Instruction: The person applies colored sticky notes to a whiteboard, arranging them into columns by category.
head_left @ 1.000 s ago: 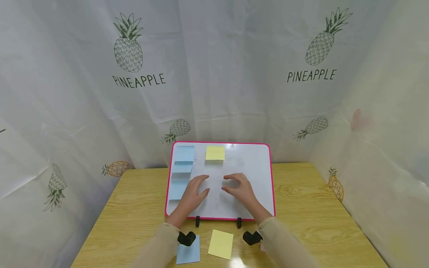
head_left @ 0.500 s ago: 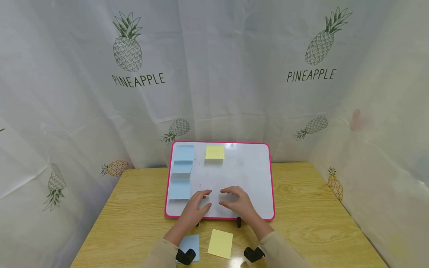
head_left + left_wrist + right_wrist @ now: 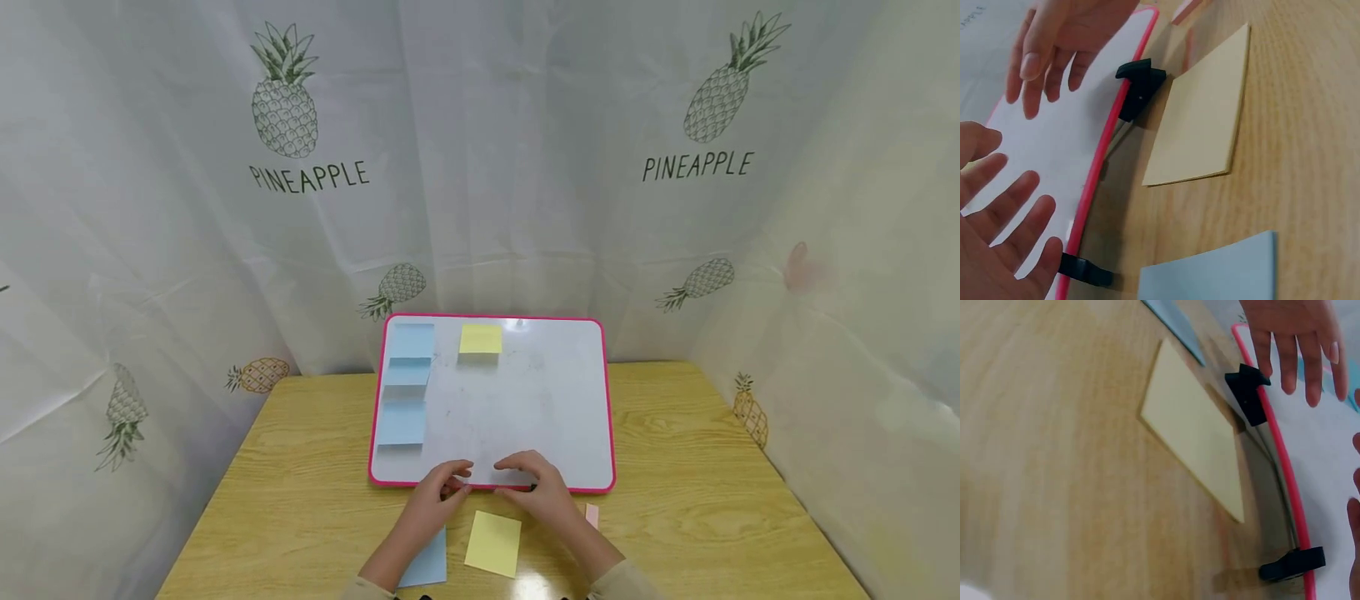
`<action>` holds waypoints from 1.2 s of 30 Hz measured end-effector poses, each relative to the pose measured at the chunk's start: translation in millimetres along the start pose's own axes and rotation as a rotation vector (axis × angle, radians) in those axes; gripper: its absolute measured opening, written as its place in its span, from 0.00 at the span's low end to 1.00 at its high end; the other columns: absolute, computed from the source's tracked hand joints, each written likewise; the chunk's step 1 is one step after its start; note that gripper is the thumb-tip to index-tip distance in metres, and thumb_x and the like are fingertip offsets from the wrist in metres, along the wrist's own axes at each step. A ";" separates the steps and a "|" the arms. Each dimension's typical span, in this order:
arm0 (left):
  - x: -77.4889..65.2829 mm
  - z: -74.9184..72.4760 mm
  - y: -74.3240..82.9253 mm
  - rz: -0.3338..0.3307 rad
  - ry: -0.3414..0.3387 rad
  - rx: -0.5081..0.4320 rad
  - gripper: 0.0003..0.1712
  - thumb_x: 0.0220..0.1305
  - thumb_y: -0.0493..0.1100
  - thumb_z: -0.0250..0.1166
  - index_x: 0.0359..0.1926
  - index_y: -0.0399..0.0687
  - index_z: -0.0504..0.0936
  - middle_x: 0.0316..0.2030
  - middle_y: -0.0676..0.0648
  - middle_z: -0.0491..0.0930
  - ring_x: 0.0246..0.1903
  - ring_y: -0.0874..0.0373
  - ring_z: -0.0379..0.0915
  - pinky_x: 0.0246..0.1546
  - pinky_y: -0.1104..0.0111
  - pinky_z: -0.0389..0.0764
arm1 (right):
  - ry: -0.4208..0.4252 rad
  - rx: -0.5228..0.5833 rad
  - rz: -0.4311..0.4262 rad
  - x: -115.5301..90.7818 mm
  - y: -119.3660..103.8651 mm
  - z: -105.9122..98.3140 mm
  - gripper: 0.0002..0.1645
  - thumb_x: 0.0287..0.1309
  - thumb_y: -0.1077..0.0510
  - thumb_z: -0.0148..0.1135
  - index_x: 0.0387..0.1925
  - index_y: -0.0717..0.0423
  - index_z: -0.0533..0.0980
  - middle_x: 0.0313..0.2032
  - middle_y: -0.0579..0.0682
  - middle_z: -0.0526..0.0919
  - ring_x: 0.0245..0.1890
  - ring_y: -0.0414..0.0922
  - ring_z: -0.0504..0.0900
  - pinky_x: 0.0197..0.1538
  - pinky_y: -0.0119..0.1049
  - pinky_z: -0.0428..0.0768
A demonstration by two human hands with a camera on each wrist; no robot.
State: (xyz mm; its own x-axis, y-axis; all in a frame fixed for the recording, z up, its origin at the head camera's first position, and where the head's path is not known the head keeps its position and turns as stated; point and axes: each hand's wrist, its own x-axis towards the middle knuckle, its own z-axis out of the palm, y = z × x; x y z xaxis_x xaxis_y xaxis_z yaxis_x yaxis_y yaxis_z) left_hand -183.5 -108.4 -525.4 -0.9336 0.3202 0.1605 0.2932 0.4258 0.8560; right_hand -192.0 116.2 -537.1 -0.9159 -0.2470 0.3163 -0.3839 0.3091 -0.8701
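Over the lower edge of a pink-framed whiteboard (image 3: 525,400), my left hand (image 3: 437,493) and right hand (image 3: 542,492) face each other, fingers loosely bent. Neither holds anything; a gap separates them. In the left wrist view the fingers of the left hand (image 3: 1004,231) are spread in front of the board. Just below, a yellow sticky-note pad (image 3: 492,543) lies on the table. Left of it, a blue sticky-note pad (image 3: 427,560) is partly covered by my left forearm. A pink pad (image 3: 592,515) shows only partly beside my right forearm.
One yellow sticky note (image 3: 481,338) is at the board's top. Three blue notes run down its left side, the top one (image 3: 412,341) near the corner. Black stand feet (image 3: 1138,87) hold the board's lower edge. A pineapple-print curtain (image 3: 480,167) hangs behind the wooden table (image 3: 690,467).
Both hands have moved down the whiteboard, from its middle to its lower edge, toward the pads. The notes on the board stay where they were.
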 end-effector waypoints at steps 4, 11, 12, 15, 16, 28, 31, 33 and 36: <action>-9.4 5.7 -2.2 -0.031 -0.007 -0.063 0.17 0.67 0.41 0.63 0.55 0.41 0.78 0.43 0.48 0.81 0.42 0.59 0.75 0.43 0.69 0.77 | -0.055 0.031 -0.071 -14.0 4.3 1.6 0.20 0.47 0.67 0.75 0.45 0.61 0.81 0.44 0.55 0.82 0.45 0.54 0.78 0.49 0.41 0.77; -21.9 13.5 -7.5 -0.078 -0.054 -0.103 0.15 0.67 0.41 0.63 0.53 0.42 0.79 0.39 0.51 0.80 0.40 0.61 0.75 0.42 0.69 0.77 | -0.190 0.077 -0.130 -30.3 10.3 0.4 0.21 0.49 0.61 0.75 0.47 0.57 0.81 0.44 0.50 0.83 0.46 0.48 0.79 0.51 0.39 0.77; -22.9 14.5 -8.7 -0.082 -0.065 -0.104 0.15 0.66 0.40 0.64 0.53 0.42 0.79 0.38 0.51 0.80 0.39 0.61 0.75 0.41 0.69 0.76 | -0.222 0.080 -0.142 -31.9 10.7 0.1 0.21 0.49 0.60 0.75 0.47 0.57 0.81 0.45 0.50 0.83 0.46 0.48 0.79 0.51 0.40 0.77; -25.4 17.2 -13.6 -0.085 -0.105 -0.097 0.15 0.65 0.39 0.65 0.51 0.40 0.79 0.37 0.53 0.80 0.36 0.62 0.74 0.37 0.70 0.76 | -0.297 0.094 -0.153 -36.1 13.2 0.1 0.21 0.49 0.58 0.76 0.46 0.57 0.81 0.44 0.50 0.83 0.45 0.50 0.79 0.50 0.41 0.77; -26.2 18.0 -15.5 -0.085 -0.120 -0.097 0.14 0.64 0.39 0.66 0.50 0.40 0.79 0.36 0.53 0.79 0.35 0.63 0.74 0.37 0.70 0.76 | -0.307 0.095 -0.147 -37.2 14.4 0.3 0.21 0.48 0.59 0.76 0.46 0.57 0.81 0.44 0.50 0.84 0.45 0.50 0.79 0.50 0.41 0.76; -32.4 23.3 -30.7 0.078 -0.181 0.123 0.20 0.45 0.42 0.79 0.41 0.51 0.82 0.34 0.62 0.75 0.38 0.67 0.66 0.42 0.68 0.71 | -0.314 0.049 -0.099 -52.2 28.6 5.6 0.25 0.45 0.52 0.78 0.47 0.52 0.81 0.45 0.47 0.82 0.48 0.42 0.77 0.54 0.34 0.73; -35.4 22.4 -28.6 0.133 -0.186 0.205 0.24 0.41 0.46 0.81 0.41 0.55 0.82 0.35 0.63 0.73 0.39 0.66 0.64 0.43 0.67 0.69 | -0.312 0.049 -0.113 -53.2 29.3 7.0 0.26 0.44 0.51 0.79 0.47 0.52 0.80 0.46 0.47 0.82 0.48 0.43 0.76 0.53 0.34 0.73; -37.3 21.7 -26.5 0.141 -0.201 0.236 0.25 0.40 0.47 0.81 0.41 0.56 0.81 0.36 0.63 0.72 0.40 0.66 0.63 0.44 0.67 0.68 | -0.321 0.041 -0.124 -53.5 29.3 8.6 0.27 0.43 0.52 0.79 0.47 0.51 0.80 0.46 0.47 0.81 0.48 0.43 0.76 0.53 0.34 0.73; -39.6 21.0 -24.6 0.139 -0.224 0.260 0.26 0.41 0.48 0.81 0.42 0.57 0.80 0.37 0.63 0.71 0.39 0.66 0.63 0.44 0.67 0.68 | -0.332 -0.014 -0.161 -54.4 27.9 11.0 0.27 0.43 0.52 0.79 0.47 0.50 0.79 0.46 0.45 0.81 0.49 0.43 0.75 0.54 0.36 0.73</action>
State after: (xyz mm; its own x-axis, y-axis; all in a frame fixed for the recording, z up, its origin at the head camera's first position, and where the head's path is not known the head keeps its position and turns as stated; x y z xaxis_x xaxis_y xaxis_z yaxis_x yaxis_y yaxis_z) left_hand -149.4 -113.7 -563.1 -0.8215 0.5551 0.1303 0.4835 0.5572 0.6751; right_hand -151.6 128.1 -582.7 -0.7569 -0.5771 0.3068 -0.5234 0.2541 -0.8133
